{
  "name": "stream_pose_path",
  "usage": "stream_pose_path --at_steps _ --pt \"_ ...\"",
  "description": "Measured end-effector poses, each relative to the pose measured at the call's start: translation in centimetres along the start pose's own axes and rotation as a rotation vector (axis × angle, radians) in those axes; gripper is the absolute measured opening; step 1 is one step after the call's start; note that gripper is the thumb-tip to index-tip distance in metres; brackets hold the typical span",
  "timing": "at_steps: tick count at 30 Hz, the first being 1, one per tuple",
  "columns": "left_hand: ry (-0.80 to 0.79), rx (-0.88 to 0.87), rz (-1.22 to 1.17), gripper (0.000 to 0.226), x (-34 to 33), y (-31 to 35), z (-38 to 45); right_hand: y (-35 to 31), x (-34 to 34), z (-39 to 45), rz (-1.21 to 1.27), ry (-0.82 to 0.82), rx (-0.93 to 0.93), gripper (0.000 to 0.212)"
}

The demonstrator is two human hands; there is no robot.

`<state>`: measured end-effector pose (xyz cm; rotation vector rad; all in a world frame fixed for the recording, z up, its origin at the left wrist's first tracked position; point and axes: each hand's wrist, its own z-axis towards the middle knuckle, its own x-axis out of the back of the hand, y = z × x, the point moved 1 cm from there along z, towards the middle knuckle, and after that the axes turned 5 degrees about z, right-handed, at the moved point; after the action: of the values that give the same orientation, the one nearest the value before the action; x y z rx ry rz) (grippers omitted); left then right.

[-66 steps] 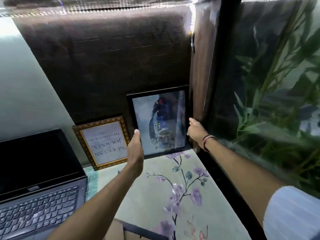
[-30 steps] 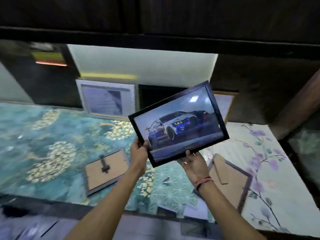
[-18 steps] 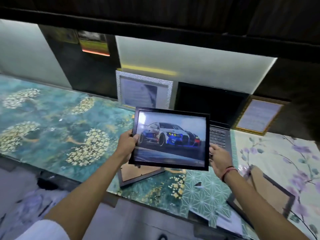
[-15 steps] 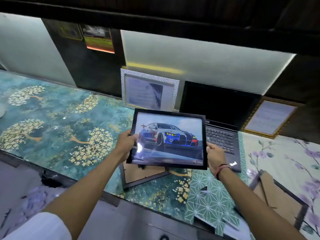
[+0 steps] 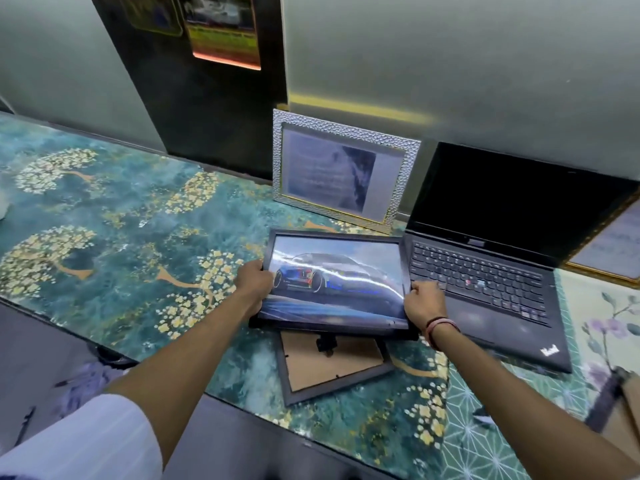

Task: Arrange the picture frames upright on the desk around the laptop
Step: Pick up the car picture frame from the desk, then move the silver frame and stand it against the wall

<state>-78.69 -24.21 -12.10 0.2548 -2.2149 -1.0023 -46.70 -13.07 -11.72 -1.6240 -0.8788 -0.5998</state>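
Observation:
A black frame with a car picture [image 5: 336, 282] is tilted back low over the desk, just left of the open laptop [image 5: 491, 258]. My left hand [image 5: 254, 280] grips its left edge and my right hand [image 5: 422, 301] grips its right edge. A silver textured frame [image 5: 343, 171] stands upright against the wall behind it. A gold frame [image 5: 613, 244] stands to the right of the laptop, partly cut off. Another black frame lies face down [image 5: 332, 365] beneath the car frame, its stand side up.
The desk [image 5: 114, 237] has a teal floral cover and its front edge runs diagonally below my arms. A further face-down frame [image 5: 623, 407] lies at the right edge. Posters [image 5: 221, 27] hang on the dark wall panel.
Both hands carried the car frame from the far right corner to the laptop's left side. It has come down from chest height to just above the face-down frame.

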Motion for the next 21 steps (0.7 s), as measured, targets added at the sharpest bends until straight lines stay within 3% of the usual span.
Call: stream_pose_path --at_steps 4,8,12,15,19,21 --pt "0.017 -0.037 0.048 0.01 0.2 -0.9 1.3 -0.5 -1.2 -0.4 -0.066 0.017 0.017 0.015" --pt "0.018 -0.059 0.08 0.015 0.4 -0.9 1.9 -1.1 -1.7 -0.2 -0.099 0.052 -0.044 0.013" --pt "0.092 -0.042 0.14 0.03 0.6 0.3 2.4 -3.9 -1.0 1.1 -0.02 0.178 0.0 0.029" --pt "0.057 -0.091 0.075 0.012 0.9 3.3 3.6 -7.5 0.5 3.5 0.145 0.193 0.064 0.006" --pt "-0.072 -0.15 -0.144 0.062 0.7 9.0 6.7 -11.0 1.8 8.3 0.276 0.132 0.035 0.048" --pt "-0.083 -0.217 -0.231 0.065 1.0 12.5 7.9 -12.2 2.2 10.4 0.326 0.096 0.026 0.058"
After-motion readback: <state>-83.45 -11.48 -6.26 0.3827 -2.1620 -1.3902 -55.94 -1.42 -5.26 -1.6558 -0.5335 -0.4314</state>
